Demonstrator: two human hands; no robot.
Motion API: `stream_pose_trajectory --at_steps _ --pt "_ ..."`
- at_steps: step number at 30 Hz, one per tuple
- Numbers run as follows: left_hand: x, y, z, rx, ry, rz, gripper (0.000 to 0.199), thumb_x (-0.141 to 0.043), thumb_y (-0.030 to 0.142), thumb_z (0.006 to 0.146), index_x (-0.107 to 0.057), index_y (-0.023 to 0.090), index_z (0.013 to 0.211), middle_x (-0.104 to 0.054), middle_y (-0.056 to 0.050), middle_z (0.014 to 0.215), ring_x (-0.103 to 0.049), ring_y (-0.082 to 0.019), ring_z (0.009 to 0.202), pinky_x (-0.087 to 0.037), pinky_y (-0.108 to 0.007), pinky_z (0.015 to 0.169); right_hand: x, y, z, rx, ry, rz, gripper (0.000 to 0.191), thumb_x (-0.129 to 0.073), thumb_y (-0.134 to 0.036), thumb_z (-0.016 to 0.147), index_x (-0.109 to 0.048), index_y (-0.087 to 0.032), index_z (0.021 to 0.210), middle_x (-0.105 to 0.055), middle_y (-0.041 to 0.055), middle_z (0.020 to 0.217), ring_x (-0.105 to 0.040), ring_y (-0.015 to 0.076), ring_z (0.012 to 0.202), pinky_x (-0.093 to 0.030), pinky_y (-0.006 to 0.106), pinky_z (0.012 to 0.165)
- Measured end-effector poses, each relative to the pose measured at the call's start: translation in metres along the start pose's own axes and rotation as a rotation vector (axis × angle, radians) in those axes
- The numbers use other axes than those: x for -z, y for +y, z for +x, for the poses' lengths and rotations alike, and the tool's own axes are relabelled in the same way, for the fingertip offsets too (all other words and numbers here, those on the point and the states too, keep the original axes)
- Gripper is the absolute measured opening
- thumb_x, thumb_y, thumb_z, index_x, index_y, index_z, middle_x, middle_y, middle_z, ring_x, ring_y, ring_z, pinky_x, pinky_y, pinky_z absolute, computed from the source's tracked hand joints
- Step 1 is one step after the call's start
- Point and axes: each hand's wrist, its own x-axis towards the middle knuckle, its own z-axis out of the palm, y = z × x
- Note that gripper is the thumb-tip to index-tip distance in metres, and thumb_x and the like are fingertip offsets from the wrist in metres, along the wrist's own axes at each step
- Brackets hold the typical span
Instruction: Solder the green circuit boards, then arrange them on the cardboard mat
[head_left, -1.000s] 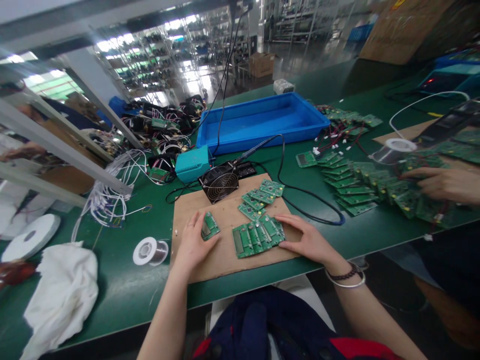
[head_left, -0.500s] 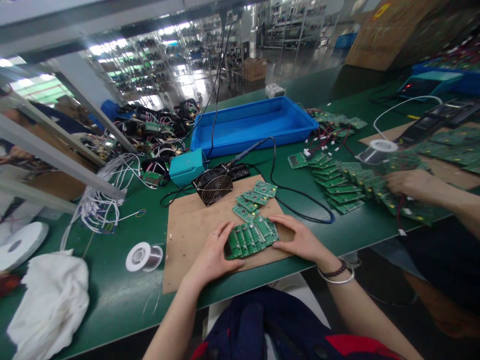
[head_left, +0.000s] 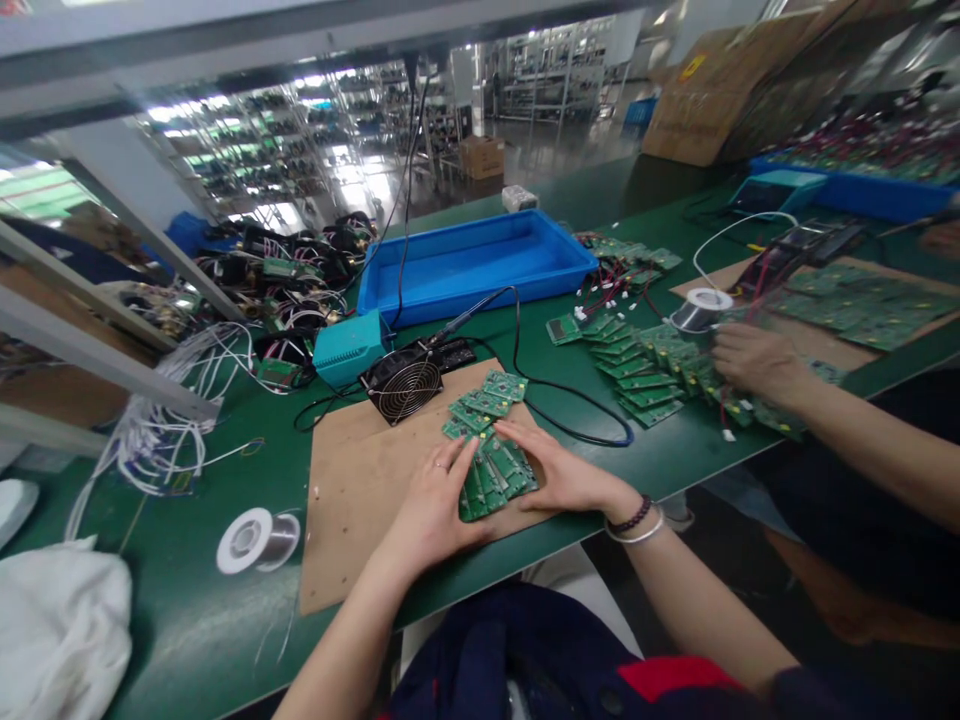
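Note:
A row of overlapping green circuit boards point(head_left: 495, 475) lies on a brown cardboard sheet point(head_left: 360, 500) in front of me. My left hand point(head_left: 433, 508) curves around the row's left end, thumb along the near edge and fingers at the far side. At the other end, my right hand point(head_left: 556, 468) cups the boards between fingers and thumb. Both hands press the row from its two sides. Just beyond my fingers, a second small group of circuit boards point(head_left: 487, 398) rests on the cardboard, its near boards close to the held ones.
A black fan point(head_left: 405, 390), a teal box point(head_left: 351, 348) and a blue tray point(head_left: 480, 265) stand behind the cardboard. A solder spool point(head_left: 259, 540) is at left. On the right, a co-worker's hand point(head_left: 757, 362) is over more boards point(head_left: 645, 370). A cable point(head_left: 577, 425) loops between.
My hands have drawn closer together, squeezing the row of boards narrower and nearer to the group behind. The view has turned somewhat right. The co-worker's hand has lifted slightly from the boards.

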Motion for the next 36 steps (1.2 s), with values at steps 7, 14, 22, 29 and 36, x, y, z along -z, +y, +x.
stream_pose_trajectory --at_steps 7,14,22,29,36 --pt "-0.008 0.014 0.018 0.038 -0.001 0.035 0.085 -0.072 0.025 0.069 -0.037 0.021 0.148 -0.051 -0.015 0.138 -0.052 -0.032 0.124 -0.041 -0.048 0.110 -0.013 -0.001 0.004 0.024 0.086 0.005 0.094 -0.085 -0.030 0.066 -0.039 -0.022 0.148 -0.051 0.0160 0.145 -0.046 0.0309 0.136 -0.035 0.051 0.115" --pt "-0.011 0.016 0.017 0.046 0.004 0.037 0.090 -0.075 0.031 0.068 -0.035 0.021 0.148 -0.048 -0.016 0.140 -0.049 -0.035 0.126 -0.041 -0.052 0.108 -0.017 -0.005 0.003 0.009 0.078 0.016 0.095 -0.085 -0.031 0.066 -0.039 -0.019 0.149 -0.046 0.0188 0.148 -0.040 0.0317 0.141 -0.032 0.052 0.117" --pt "-0.010 0.016 0.014 0.020 -0.020 0.050 0.090 -0.078 0.032 0.068 -0.037 0.024 0.148 -0.044 -0.016 0.146 -0.046 -0.036 0.132 -0.038 -0.053 0.110 0.000 -0.008 0.005 0.022 -0.051 0.073 0.092 -0.076 -0.016 0.071 -0.033 -0.019 0.152 -0.037 0.0151 0.156 -0.032 0.0272 0.146 -0.028 0.047 0.120" --pt "0.034 -0.002 0.026 0.128 0.065 0.030 0.061 -0.059 0.026 0.088 -0.041 0.015 0.145 -0.045 -0.014 0.149 -0.041 -0.027 0.139 -0.031 -0.045 0.118 0.036 0.001 0.029 -0.116 0.125 0.017 0.063 -0.059 -0.011 0.074 -0.054 -0.018 0.137 -0.056 0.0111 0.142 -0.051 0.0250 0.133 -0.038 0.044 0.114" --pt "0.036 -0.019 0.053 0.243 0.040 0.070 0.023 -0.053 0.017 0.087 -0.070 0.012 0.102 -0.070 -0.017 0.106 -0.066 -0.033 0.105 -0.051 -0.047 0.093 0.023 -0.008 0.057 -0.213 0.124 -0.068 0.019 -0.064 -0.015 0.074 -0.074 -0.015 0.090 -0.074 0.0077 0.083 -0.067 0.0201 0.076 -0.053 0.032 0.073"
